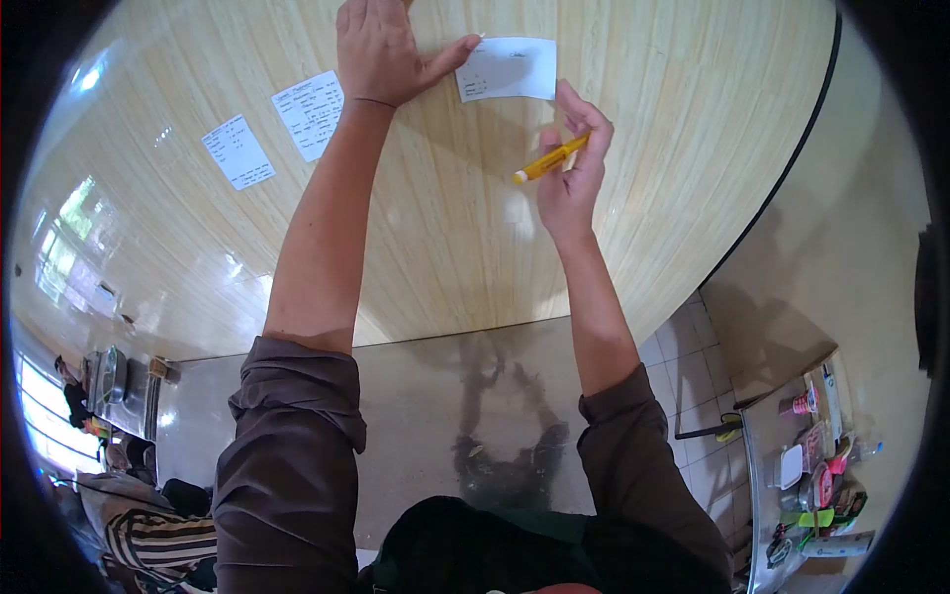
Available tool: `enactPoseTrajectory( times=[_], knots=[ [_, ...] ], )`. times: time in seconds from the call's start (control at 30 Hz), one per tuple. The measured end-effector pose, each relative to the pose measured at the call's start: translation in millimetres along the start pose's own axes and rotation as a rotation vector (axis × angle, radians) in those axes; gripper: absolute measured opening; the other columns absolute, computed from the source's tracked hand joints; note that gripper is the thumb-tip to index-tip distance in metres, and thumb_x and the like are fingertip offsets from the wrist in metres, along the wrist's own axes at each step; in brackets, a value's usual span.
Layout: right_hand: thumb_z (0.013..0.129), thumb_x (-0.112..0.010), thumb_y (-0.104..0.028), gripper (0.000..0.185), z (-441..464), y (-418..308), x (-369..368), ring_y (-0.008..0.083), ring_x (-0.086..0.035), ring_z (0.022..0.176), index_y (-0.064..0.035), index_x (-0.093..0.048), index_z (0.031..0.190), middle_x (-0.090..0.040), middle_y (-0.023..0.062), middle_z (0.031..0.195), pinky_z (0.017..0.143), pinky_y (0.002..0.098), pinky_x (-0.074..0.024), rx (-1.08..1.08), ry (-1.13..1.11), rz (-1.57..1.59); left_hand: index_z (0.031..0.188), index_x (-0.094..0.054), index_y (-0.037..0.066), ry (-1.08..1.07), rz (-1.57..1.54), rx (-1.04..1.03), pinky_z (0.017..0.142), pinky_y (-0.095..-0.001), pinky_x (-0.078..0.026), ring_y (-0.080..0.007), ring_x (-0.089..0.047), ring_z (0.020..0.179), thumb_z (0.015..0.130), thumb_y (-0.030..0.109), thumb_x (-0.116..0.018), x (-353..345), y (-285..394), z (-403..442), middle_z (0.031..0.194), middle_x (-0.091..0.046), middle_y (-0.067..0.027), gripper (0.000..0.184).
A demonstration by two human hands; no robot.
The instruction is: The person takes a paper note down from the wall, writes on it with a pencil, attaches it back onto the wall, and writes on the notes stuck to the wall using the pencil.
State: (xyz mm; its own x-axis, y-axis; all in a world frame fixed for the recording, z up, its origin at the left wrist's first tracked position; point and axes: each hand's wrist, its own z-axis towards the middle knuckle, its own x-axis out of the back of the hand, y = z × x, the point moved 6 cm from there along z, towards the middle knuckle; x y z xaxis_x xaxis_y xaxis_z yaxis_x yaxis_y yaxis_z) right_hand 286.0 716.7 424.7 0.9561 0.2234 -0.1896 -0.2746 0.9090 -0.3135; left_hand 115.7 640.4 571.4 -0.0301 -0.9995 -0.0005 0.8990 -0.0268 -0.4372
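A small white paper with a little handwriting lies against the wood-patterned panel. My left hand is open on the panel to its left, thumb stretched to the paper's upper left edge; the fingertips are cut off by the frame's top. Close by the lower right corner is my right hand, its index finger at that corner. It holds a yellow pen, whose white-tipped end points down and left. Whether the pen is capped I cannot tell.
Left of my forearm are two more handwritten papers, a larger one and a smaller one. Below the panel is a shiny grey surface. A side table with containers stands lower right. A person in striped clothing is lower left.
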Motion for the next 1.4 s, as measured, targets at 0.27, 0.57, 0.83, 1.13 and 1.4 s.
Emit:
enactPoseTrajectory(
  times=[0.27,0.57,0.83,1.13,1.4],
  knots=[
    [0.096,-0.064,-0.026,0.048,3,-24,-41,0.0331,-0.051,0.131,-0.0017,-0.043,0.132,-0.049,0.0236,0.142,0.109,0.0421,-0.0385,0.108,-0.109,0.025,0.123,-0.048,-0.001,0.019,-0.016,-0.003,0.103,-0.0499,-0.039,-0.04,-0.05,0.127,0.073,0.051,-0.077,2,0,-2,0.135,-0.052,-0.0228,0.077],
    [0.095,-0.065,-0.025,0.041,2,-4,-51,0.0315,-0.053,0.128,-0.0043,-0.048,0.127,-0.055,0.0193,0.138,0.104,0.0401,-0.0425,0.053,-0.137,-0.007,0.125,-0.046,0.003,0.027,-0.036,-0.004,0.104,-0.0503,-0.037,-0.0392,-0.049,0.127,0.063,0.042,-0.085,2,2,-3,0.135,-0.051,-0.021,0.083],
    [0.104,-0.048,-0.04,0.043,9,1,-36,0.0163,-0.065,0.085,-0.0033,-0.057,0.123,-0.066,0.01,0.113,0.082,0.0295,-0.0494,-0.005,-0.046,0.065,0.126,-0.047,0.006,-0.036,-0.032,0.037,0.104,-0.0517,-0.036,-0.0389,-0.045,0.128,0.06,0.039,-0.086,0,0,-2,0.136,-0.049,-0.0197,0.084],
    [0.104,-0.05,-0.03,0.032,45,-1,-56,0.0071,-0.057,0.065,0.0014,-0.057,0.109,-0.062,0.0056,0.085,0.054,0.0189,-0.0454,-0.007,0.035,0.382,0.126,-0.047,0.005,-0.046,-0.047,0.067,0.105,-0.051,-0.035,-0.0391,-0.044,0.128,0.061,0.037,-0.086,0,-2,-3,0.136,-0.048,-0.0193,0.083],
    [0.091,-0.066,-0.001,0.019,44,38,-61,0.013,-0.067,0.069,0.001,-0.049,0.1,-0.064,0.0101,0.087,0.063,0.0237,-0.0547,0.045,0.19,0.307,0.127,-0.047,0.005,-0.031,-0.064,0.053,0.105,-0.0493,-0.036,-0.0385,-0.045,0.128,0.061,0.037,-0.086,1,-3,-4,0.135,-0.048,-0.0191,0.083]
  ],
)
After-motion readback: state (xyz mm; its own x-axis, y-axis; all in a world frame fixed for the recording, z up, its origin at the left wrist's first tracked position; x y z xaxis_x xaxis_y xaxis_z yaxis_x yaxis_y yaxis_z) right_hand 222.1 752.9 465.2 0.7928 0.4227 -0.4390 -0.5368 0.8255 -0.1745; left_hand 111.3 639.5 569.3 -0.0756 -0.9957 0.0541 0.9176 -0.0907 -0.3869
